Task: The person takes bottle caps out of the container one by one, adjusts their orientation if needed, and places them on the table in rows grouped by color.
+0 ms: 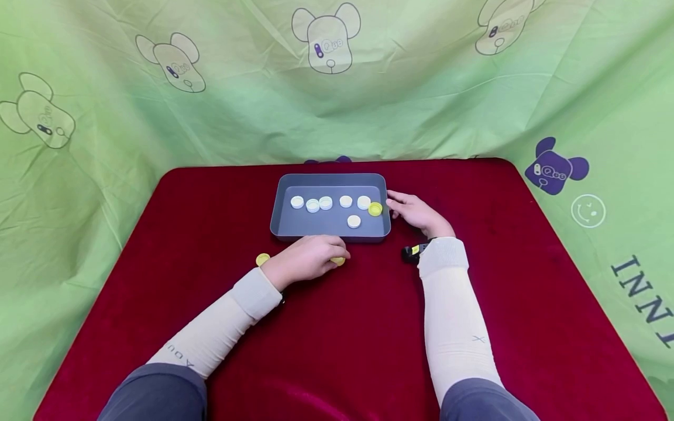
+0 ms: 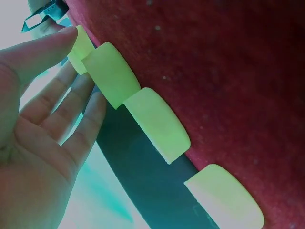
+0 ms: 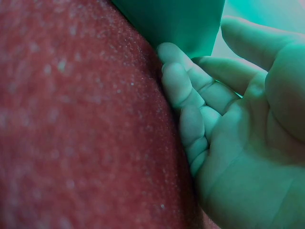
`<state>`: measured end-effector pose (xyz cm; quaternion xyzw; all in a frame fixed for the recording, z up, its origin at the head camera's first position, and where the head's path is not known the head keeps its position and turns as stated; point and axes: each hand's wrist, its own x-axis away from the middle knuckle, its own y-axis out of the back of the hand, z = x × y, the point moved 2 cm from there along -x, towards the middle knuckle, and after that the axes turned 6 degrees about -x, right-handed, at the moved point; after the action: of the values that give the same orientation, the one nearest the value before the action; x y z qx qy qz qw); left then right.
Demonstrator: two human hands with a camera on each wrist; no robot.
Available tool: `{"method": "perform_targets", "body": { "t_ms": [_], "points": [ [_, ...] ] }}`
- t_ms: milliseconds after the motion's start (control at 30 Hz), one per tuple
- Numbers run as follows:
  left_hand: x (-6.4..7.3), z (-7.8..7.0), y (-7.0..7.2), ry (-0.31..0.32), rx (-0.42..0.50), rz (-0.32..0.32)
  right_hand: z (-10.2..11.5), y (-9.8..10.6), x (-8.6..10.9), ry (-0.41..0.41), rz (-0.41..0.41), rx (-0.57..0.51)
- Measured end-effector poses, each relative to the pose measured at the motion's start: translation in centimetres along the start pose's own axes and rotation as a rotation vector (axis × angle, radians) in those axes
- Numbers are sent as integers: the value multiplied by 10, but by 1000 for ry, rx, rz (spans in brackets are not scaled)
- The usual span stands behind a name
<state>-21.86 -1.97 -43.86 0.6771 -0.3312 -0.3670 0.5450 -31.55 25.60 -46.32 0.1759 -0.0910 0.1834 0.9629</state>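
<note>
My left hand [image 1: 310,257] is in front of the grey tray, pinching a yellow bottle cap [image 1: 337,261] between thumb and fingers. In the left wrist view, the held cap [image 2: 80,50] is the farthest of a row of yellow caps standing on edge along the tray's front wall. The nearest cap [image 2: 226,198] in that view is at the row's other end. In the head view, the hand hides most of the row. My right hand [image 1: 418,211] is beside the tray's right wall, fingertips right at it and holding nothing; its lower fingers [image 3: 177,85] are loosely bent.
Inside the grey tray [image 1: 310,225] lie several white caps [image 1: 354,221] and one yellow cap [image 1: 375,209]. Another yellow cap [image 1: 262,258] shows left of my left wrist. A red cloth [image 1: 337,351] covers the table, with a green printed curtain [image 1: 253,105] around it.
</note>
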Motion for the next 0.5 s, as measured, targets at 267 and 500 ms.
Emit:
{"method": "perform_targets", "body": {
  "t_ms": [267,500],
  "points": [
    [0,-1,0,13,7,27,-1,1,-1,-6,-1,1],
    [0,0,-2,16,0,40,-1,2,-2,-29,2,-2]
  ]
}}
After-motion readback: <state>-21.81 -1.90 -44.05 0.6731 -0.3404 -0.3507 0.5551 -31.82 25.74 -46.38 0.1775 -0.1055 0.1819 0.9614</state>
